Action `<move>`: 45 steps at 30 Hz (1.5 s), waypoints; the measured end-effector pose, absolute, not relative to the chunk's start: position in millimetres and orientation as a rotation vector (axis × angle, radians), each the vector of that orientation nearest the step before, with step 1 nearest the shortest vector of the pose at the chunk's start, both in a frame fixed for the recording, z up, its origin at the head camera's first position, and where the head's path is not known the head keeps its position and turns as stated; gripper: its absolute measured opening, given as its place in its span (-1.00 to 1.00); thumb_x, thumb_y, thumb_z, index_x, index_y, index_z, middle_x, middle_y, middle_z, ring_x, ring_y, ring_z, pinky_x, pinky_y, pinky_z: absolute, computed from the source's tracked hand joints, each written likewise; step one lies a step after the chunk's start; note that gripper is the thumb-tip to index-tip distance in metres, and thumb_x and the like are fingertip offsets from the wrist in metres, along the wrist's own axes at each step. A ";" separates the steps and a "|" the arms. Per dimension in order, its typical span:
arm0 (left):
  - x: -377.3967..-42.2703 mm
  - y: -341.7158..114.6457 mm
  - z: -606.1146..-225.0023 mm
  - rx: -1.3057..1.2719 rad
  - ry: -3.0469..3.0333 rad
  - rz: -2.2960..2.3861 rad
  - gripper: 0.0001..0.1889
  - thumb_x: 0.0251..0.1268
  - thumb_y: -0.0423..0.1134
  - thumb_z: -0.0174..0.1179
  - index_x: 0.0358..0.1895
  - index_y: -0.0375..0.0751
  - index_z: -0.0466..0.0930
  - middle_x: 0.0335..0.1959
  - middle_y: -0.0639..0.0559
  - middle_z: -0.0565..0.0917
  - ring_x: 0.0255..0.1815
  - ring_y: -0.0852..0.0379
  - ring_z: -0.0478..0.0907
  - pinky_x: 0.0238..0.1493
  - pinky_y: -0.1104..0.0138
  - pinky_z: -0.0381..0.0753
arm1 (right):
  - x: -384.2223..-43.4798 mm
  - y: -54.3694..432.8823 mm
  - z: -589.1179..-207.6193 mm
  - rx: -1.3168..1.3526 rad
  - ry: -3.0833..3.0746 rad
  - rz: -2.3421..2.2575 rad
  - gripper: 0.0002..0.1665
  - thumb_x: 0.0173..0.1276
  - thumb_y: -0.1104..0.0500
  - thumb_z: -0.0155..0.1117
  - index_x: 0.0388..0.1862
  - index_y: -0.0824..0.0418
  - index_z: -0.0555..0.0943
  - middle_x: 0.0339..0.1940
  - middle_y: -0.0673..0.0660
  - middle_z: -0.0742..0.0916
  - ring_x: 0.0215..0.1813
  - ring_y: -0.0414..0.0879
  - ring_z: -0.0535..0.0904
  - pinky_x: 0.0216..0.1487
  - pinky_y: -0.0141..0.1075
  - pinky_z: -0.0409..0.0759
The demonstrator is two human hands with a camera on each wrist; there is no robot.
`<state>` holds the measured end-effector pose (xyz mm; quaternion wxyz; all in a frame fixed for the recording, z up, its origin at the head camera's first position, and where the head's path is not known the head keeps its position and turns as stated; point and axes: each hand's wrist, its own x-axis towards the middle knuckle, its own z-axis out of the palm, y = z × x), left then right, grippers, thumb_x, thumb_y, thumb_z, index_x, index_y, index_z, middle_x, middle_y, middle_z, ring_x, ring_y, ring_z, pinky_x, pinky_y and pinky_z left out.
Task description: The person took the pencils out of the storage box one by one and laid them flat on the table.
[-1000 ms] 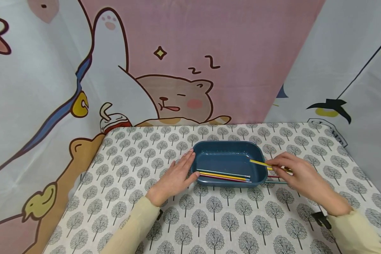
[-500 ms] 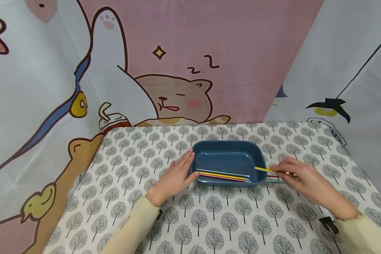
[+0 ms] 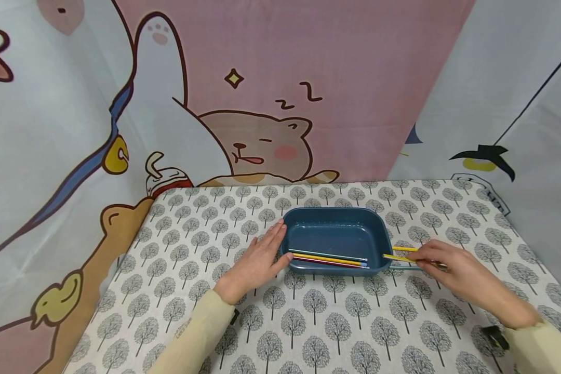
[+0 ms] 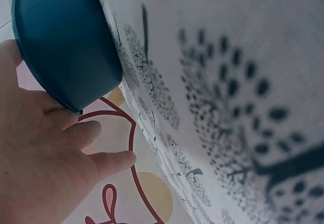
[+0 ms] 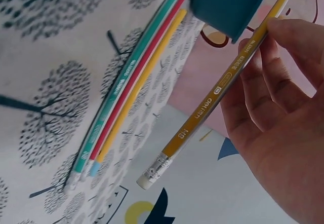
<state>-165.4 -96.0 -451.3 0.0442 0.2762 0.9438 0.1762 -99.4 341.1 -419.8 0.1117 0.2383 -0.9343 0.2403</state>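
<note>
My left hand (image 3: 254,265) touches the left end of a dark blue rectangular tub (image 3: 336,210), fingers extended at its rim. Inside, along the near wall, lie a yellow pencil (image 3: 327,258), a dark red pencil and a green pencil. To the right, my right hand (image 3: 455,272) pinches a yellow pencil (image 5: 217,89) between thumb and fingers. Its white eraser end points away from the tub, and its other end overlaps the tub's right rim in the head view. Below it, a green pencil (image 5: 112,100), a red pencil (image 5: 132,77) and another yellow pencil (image 5: 144,77) lie side by side on the cloth.
A white cloth (image 3: 315,332) printed with grey trees covers the table. Behind it hangs a pink and white backdrop (image 3: 378,78) with cartoon animals, which also closes in the left and right sides.
My right hand has moved right and slightly toward me with the yellow pencil, whose tip has shifted from over the tub's inside to its right rim. The left hand stays in place.
</note>
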 end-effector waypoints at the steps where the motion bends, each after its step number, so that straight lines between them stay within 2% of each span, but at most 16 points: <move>1: -165.3 -95.9 -451.0 0.843 2.884 0.537 -0.20 0.66 0.20 -0.14 0.70 -0.16 -0.16 0.73 -0.01 -0.17 0.70 -0.07 -0.07 0.54 -0.25 0.11 | -99.0 342.6 -420.8 0.695 -2.752 0.701 -0.58 0.15 0.47 0.51 -0.06 0.08 0.81 -0.14 -0.10 0.69 -0.33 -0.41 0.43 -0.48 -0.42 0.47; 14: -165.4 -96.1 -450.2 0.856 2.882 0.544 -0.20 0.66 0.19 -0.14 0.70 -0.21 -0.12 0.73 -0.03 -0.14 0.70 -0.10 -0.05 0.54 -0.26 0.11 | -95.3 360.2 -431.0 0.698 -2.797 0.686 -0.59 0.16 0.43 0.54 -0.04 0.06 0.82 -0.15 -0.14 0.66 -0.31 -0.41 0.40 -0.46 -0.42 0.42; 22: -165.2 -96.0 -449.8 0.855 2.882 0.546 -0.20 0.66 0.20 -0.17 0.70 -0.20 -0.13 0.73 -0.04 -0.13 0.70 -0.06 -0.08 0.54 -0.27 0.11 | -94.2 367.6 -436.9 0.698 -2.787 0.676 -0.57 0.12 0.45 0.56 -0.09 0.04 0.82 -0.14 -0.11 0.70 -0.27 -0.43 0.47 -0.44 -0.41 0.47; 25: -165.2 -96.1 -449.4 0.855 2.880 0.544 -0.19 0.66 0.22 -0.19 0.70 -0.20 -0.13 0.73 -0.05 -0.13 0.70 -0.06 -0.09 0.54 -0.27 0.11 | -94.6 370.4 -440.9 0.705 -2.785 0.651 -0.55 0.09 0.45 0.56 -0.11 0.00 0.82 -0.12 -0.09 0.72 -0.13 -0.44 0.52 -0.41 -0.42 0.51; 29: -165.6 -96.2 -449.9 0.852 2.879 0.535 -0.19 0.66 0.24 -0.21 0.70 -0.18 -0.15 0.73 -0.02 -0.16 0.70 -0.09 -0.06 0.54 -0.27 0.10 | -95.8 372.2 -445.4 0.711 -2.798 0.626 -0.52 0.08 0.46 0.57 -0.12 -0.05 0.81 -0.11 -0.06 0.73 -0.07 -0.41 0.53 -0.41 -0.42 0.48; 32: -165.6 -96.0 -450.5 0.850 2.878 0.526 -0.18 0.65 0.26 -0.23 0.70 -0.16 -0.16 0.73 -0.01 -0.17 0.70 -0.10 -0.06 0.54 -0.26 0.10 | -96.7 372.1 -447.7 0.728 -2.804 0.626 -0.53 0.07 0.47 0.57 -0.14 -0.02 0.81 -0.13 -0.05 0.73 -0.20 -0.38 0.51 -0.44 -0.42 0.46; 45: -165.5 -96.4 -450.1 0.859 2.879 0.511 -0.18 0.65 0.27 -0.25 0.70 -0.16 -0.17 0.73 -0.05 -0.15 0.70 -0.12 -0.06 0.53 -0.26 0.12 | -99.9 371.4 -451.9 0.720 -2.879 0.522 -0.59 0.09 0.41 0.57 -0.16 -0.03 0.83 -0.12 -0.05 0.74 -0.20 -0.34 0.53 -0.43 -0.41 0.41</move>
